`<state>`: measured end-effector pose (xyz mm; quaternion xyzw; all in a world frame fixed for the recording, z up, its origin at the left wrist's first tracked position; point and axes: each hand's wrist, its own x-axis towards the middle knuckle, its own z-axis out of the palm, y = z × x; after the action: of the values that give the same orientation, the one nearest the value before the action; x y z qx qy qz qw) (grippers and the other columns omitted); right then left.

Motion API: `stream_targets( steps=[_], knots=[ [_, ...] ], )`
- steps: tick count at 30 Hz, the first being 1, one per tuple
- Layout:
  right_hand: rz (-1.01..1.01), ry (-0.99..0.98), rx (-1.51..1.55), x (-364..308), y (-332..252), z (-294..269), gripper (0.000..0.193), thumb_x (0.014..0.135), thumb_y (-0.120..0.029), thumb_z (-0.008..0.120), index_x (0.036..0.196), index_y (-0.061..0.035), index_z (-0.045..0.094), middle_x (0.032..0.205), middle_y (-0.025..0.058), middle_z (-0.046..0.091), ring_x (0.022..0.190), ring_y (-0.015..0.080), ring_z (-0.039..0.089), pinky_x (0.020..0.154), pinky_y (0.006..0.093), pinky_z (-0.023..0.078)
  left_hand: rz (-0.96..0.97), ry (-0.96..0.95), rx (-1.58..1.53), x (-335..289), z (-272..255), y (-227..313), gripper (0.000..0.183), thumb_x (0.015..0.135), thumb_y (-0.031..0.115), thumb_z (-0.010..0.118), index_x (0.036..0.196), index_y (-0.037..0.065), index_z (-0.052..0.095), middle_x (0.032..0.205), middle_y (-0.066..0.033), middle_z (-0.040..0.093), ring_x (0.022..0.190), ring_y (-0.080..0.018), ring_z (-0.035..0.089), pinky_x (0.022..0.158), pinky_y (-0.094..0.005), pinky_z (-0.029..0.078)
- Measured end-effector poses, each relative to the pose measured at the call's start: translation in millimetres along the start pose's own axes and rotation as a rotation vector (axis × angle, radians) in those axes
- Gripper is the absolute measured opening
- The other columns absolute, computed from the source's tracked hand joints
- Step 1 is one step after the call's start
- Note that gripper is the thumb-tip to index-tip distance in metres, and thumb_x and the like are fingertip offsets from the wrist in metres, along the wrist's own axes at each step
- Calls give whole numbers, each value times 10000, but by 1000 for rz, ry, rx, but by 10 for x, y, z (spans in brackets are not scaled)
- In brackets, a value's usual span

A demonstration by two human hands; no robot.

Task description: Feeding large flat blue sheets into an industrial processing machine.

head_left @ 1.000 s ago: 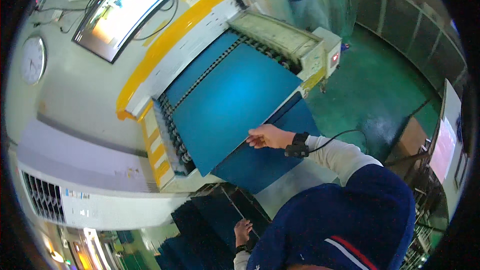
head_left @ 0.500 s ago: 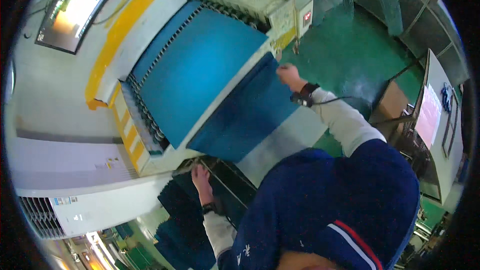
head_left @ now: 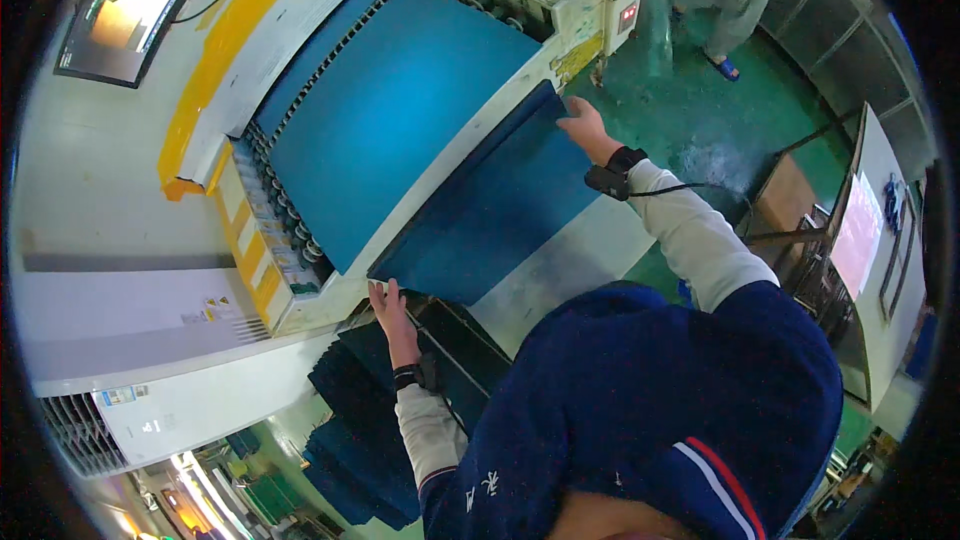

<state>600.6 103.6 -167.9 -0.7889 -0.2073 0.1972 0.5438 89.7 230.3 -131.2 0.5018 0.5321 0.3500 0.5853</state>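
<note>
A dark blue stack of flat sheets (head_left: 490, 210) lies in front of a roller machine, with its far edge along the machine's pale front rail (head_left: 440, 165). My left hand (head_left: 397, 325) is at the stack's near-left corner, fingers up and parted, seemingly touching the edge. At the right end, my right hand (head_left: 590, 132) rests against the stack's edge with thumb and fingers apart. Beyond the rail, a brighter blue sheet (head_left: 400, 120) lies flat on the machine's bed, between rows of small black rollers (head_left: 285, 205). Both wrists carry black cabled devices.
Dark sheets (head_left: 365, 450) are piled at lower left, beside a white air conditioner (head_left: 200, 420). A screen (head_left: 140, 5) hangs upper left. On the right stands a tilted panel table (head_left: 875, 280) with a pink paper. Another person's leg (head_left: 740, 10) shows on the green floor.
My left hand has moved up to the stack's corner from below it. My right hand's fingers have loosened at the right edge. A person has come into view at upper right.
</note>
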Motion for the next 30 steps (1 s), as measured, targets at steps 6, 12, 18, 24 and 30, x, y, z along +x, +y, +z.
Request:
stream_targets(
  steps=[6, 12, 18, 24, 30],
  knots=[
    [42, -226, 184, 206, 125, -60, 591, 752, -159, 762, 1249, 61, 530, 1171, 161, 617, 1056, 240, 591, 902, 354, 475, -69, 102, -46, 25, 229, 91, 791, 885, 245, 685, 1496, 91, 208, 1509, -106, 267, 1337, -247, 346, 1059, -431, 302],
    [180, -86, 20, 42, -17, -272, 562, 733, -484, 761, 929, 32, 659, 873, 137, 682, 810, 231, 646, 729, 374, 508, 87, -74, 155, -51, 130, 29, 703, 910, 302, 639, 1459, 45, 283, 1431, -134, 388, 1280, -238, 402, 1044, -407, 300],
    [79, 12, -234, -329, -169, -555, 587, 743, -563, 696, 845, 14, 666, 758, 164, 667, 764, 313, 660, 694, 418, 503, -80, 149, -10, -50, 164, -42, 666, 912, 418, 614, 1381, 10, 375, 1321, -146, 492, 1162, -243, 504, 944, -404, 410],
    [-43, -64, -411, -578, -265, -795, 374, 750, -421, 702, 817, -54, 680, 887, 152, 670, 834, 338, 630, 736, 429, 499, -177, 236, -84, -134, -113, -423, 650, 891, 440, 614, 1327, -12, 449, 1190, -158, 547, 1091, -248, 517, 926, -408, 433],
    [-561, -167, -814, -1007, -770, -779, 358, 711, -422, 722, 825, -86, 678, 920, 125, 642, 906, 325, 594, 790, 458, 471, -73, 199, -105, -560, -6, -353, 647, 892, 443, 607, 1311, -26, 456, 1185, -156, 542, 1080, -249, 512, 935, -411, 447]
  ],
)
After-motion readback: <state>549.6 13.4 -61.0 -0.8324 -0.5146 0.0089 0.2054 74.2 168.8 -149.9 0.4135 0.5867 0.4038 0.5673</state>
